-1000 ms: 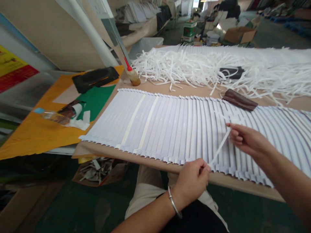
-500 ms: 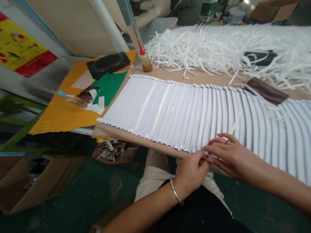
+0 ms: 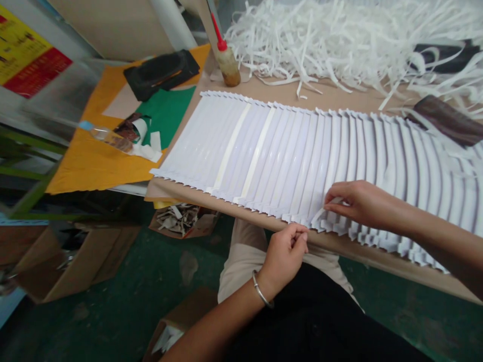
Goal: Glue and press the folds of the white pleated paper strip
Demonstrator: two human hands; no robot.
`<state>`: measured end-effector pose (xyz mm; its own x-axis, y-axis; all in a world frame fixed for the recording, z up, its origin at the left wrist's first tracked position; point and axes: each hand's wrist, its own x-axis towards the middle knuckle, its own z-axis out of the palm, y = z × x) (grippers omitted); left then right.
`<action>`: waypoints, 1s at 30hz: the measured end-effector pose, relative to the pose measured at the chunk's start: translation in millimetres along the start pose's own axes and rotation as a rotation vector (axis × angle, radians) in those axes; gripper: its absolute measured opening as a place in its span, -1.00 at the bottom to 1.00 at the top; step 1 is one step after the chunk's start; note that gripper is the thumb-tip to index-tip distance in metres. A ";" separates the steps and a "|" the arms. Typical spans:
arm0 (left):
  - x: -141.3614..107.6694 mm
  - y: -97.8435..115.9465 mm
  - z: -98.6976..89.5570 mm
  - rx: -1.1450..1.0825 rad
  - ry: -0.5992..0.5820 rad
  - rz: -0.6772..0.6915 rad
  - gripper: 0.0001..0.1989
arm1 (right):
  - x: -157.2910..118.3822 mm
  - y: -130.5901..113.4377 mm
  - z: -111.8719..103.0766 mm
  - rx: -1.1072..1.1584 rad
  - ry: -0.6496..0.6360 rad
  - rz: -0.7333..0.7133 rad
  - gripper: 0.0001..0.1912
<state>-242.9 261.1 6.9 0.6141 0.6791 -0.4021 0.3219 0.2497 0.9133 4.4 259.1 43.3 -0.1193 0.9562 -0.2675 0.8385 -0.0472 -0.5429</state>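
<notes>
A long row of overlapping white strips (image 3: 287, 156) lies on the table, their folded ends along its front edge. My right hand (image 3: 358, 203) is over the row, thumb and fingers pinched on a narrow white strip (image 3: 320, 216) that slants down to the row's front ends. Just at the table's front edge is my left hand (image 3: 285, 251), a silver bangle on its wrist. Its fingers are curled together by the strip ends; what they hold, if anything, is hidden.
Behind the row stands a bottle with a red nozzle (image 3: 228, 65), beside a heap of loose white strips (image 3: 320, 45). A dark brown piece (image 3: 449, 120) rests at right. Leftward are orange sheeting (image 3: 86, 166), a plastic bottle (image 3: 109, 138) and a scrap box (image 3: 204, 226) below.
My right hand has moved up and away from my left, now pulling a white strip into view over the row. My left hand has shifted slightly left. The camera view has tilted down.
</notes>
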 end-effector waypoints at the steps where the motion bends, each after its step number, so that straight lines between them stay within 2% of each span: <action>1: -0.1 -0.6 -3.5 0.057 0.021 0.029 -0.79 | 4.6 1.9 -1.7 -0.027 0.002 -0.002 -0.82; 7: 1.6 -1.0 -12.9 0.436 0.123 0.275 -0.80 | 22.5 0.0 -8.7 -0.177 -0.059 0.012 -0.82; 10: 4.4 -0.2 -13.2 0.623 0.112 0.416 -0.75 | 27.5 -2.7 -10.9 -0.205 -0.087 0.024 -0.84; 13: 7.7 2.1 -13.1 0.834 0.069 0.489 -0.69 | 31.2 -3.1 -12.4 -0.213 -0.100 0.028 -0.85; 17: 11.2 5.9 -11.6 1.044 0.034 0.534 -0.62 | 34.5 -1.9 -13.2 -0.234 -0.107 0.031 -0.84; 25: 14.7 5.4 -5.7 1.172 0.047 0.514 -0.58 | 38.3 -4.9 -11.9 -0.267 -0.156 0.029 -0.83; 30: 14.7 4.6 -3.8 1.202 0.054 0.518 -0.59 | 50.7 11.0 -35.4 -0.275 -0.158 -0.015 -0.84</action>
<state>-235.1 274.9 5.4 0.8394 0.5436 0.0043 0.5138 -0.7959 0.3203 26.4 317.2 51.9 -0.1955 0.8983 -0.3935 0.9459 0.0667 -0.3177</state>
